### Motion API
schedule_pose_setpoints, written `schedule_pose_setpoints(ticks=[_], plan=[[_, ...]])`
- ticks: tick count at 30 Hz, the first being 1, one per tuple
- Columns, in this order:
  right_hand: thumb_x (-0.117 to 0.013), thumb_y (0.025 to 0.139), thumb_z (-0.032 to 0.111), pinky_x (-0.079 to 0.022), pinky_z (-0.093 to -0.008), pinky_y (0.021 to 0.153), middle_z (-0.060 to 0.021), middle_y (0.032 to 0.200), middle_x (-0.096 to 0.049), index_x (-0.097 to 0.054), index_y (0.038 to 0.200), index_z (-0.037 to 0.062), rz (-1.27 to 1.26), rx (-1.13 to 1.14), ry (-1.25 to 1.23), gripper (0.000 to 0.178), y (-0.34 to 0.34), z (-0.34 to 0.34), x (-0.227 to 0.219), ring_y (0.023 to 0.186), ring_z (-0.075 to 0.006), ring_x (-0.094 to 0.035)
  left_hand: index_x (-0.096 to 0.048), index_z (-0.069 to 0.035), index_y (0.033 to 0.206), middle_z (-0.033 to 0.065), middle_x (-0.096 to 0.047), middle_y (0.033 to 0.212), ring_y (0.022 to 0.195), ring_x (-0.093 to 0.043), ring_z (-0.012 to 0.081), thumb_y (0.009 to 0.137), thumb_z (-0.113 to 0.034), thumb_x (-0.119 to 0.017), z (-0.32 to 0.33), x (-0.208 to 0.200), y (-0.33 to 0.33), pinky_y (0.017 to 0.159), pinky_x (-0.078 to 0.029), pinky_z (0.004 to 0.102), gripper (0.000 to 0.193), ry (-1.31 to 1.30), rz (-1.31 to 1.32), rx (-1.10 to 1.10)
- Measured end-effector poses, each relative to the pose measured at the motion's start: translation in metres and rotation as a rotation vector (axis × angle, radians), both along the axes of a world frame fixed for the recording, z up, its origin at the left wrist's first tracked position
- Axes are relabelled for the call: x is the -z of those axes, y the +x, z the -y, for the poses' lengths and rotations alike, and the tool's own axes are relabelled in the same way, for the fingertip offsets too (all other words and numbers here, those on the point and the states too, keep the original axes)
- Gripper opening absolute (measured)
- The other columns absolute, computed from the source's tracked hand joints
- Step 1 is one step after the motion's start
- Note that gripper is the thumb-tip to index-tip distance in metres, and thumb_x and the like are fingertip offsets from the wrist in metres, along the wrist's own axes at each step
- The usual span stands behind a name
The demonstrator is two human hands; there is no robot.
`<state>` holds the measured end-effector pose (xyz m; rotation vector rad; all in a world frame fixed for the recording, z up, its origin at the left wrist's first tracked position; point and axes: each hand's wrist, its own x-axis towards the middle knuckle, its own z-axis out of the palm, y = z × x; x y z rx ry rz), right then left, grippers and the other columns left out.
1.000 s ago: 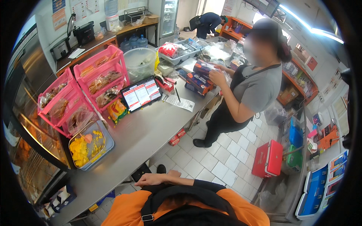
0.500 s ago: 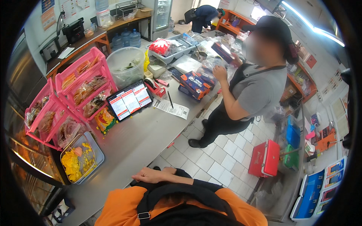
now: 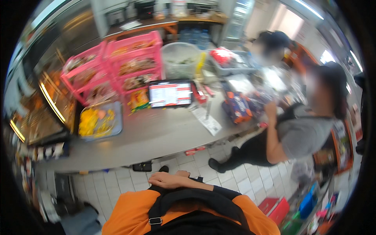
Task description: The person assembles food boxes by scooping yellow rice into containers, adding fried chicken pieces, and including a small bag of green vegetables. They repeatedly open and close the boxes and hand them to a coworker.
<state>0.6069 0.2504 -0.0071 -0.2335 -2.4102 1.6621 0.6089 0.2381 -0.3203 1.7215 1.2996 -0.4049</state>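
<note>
"Start big: what lies ahead of the right hand's fingers [image 3: 152,179]?"

"A long grey metal table [image 3: 156,127], its near edge just beyond the fingertips."

"And off to the right?"

"A co-worker in a grey shirt and black apron [image 3: 307,131], beyond the table's near edge, well apart from the fingers."

"Next size down?"

"Stacked pink plastic baskets [image 3: 135,58] of bagged food, far ahead and to the left, with a clear round plastic bucket [image 3: 169,55] right of them. Nearer the fingers, still leftward, sits a blue-grey rectangular plastic tray [image 3: 118,126] holding yellow food."

"Smaller?"

"A black-framed tablet [image 3: 170,93] with a lit screen, ahead across the table; a purple and orange box [image 3: 237,107], ahead and right, blurred; a black boxy object [image 3: 142,167] near the fingertips, slightly left, by the table's near edge; and a white paper slip [image 3: 206,121], ahead and right."

"The hands themselves?"

"The right hand [image 3: 164,180] lies across the left wrist, back upward, fingers together and loosely bent. Its palm is hidden, so I can't tell whether it grips anything. The left hand [image 3: 182,173] is mostly covered; I can't tell its fingers' state."
</note>
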Motion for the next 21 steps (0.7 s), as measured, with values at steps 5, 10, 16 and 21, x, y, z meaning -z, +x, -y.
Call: schedule_pose_setpoints(ticks=[5, 10, 16, 21], plan=[[-0.049, 0.092, 0.022, -0.047, -0.0462, 0.079, -0.0237, 0.106, -0.060, -0.050, 0.119, -0.0009, -0.194, -0.436, 0.452, 0.036, -0.006, 0.029, 0.014, 0.093, -0.0409, -0.058, -0.067, -0.003, 0.107, 0.0165, -0.066, 0.110, 0.097, -0.065, 0.0333, 0.085, -0.019, -0.056, 0.040, 0.008, -0.001, 0.081, -0.050, 0.0433, 0.030, 0.055, 0.013, -0.236], [-0.038, 0.096, 0.020, -0.047, -0.0401, 0.080, -0.0217, 0.098, -0.062, -0.049, 0.129, 0.0012, 0.004, -0.678, 0.179, 0.039, -0.028, 0.070, 0.016, 0.095, -0.0339, -0.058, -0.068, -0.002, 0.105, 0.0167, -0.068, 0.106, 0.095, -0.066, 0.0331, 0.085, -0.016, -0.056, 0.069, 0.000, -0.006, 0.077, -0.053, 0.0425, 0.027, 0.148, -0.129, -0.257], [-0.035, 0.102, 0.034, -0.041, -0.0377, 0.091, -0.0161, 0.096, -0.061, -0.059, 0.091, -0.0023, 0.164, -0.786, -0.022, 0.045, -0.051, 0.103, -0.006, 0.098, -0.0340, -0.055, -0.070, -0.005, 0.100, 0.0147, -0.070, 0.100, 0.095, -0.067, 0.0339, 0.083, -0.018, -0.060, 0.100, -0.034, -0.022, 0.072, -0.053, 0.0440, 0.023, -0.027, -0.429, -0.593], [-0.036, 0.101, 0.036, -0.045, -0.0392, 0.085, -0.0188, 0.095, -0.063, -0.059, 0.096, -0.0009, 0.178, -0.874, 0.103, 0.043, -0.103, 0.129, -0.008, 0.094, -0.0365, -0.058, -0.069, -0.004, 0.086, 0.0160, -0.069, 0.091, 0.088, -0.067, 0.0340, 0.080, -0.027, -0.065, 0.117, -0.092, -0.079, 0.070, -0.052, 0.0437, 0.024, 0.274, 0.014, -0.780]])
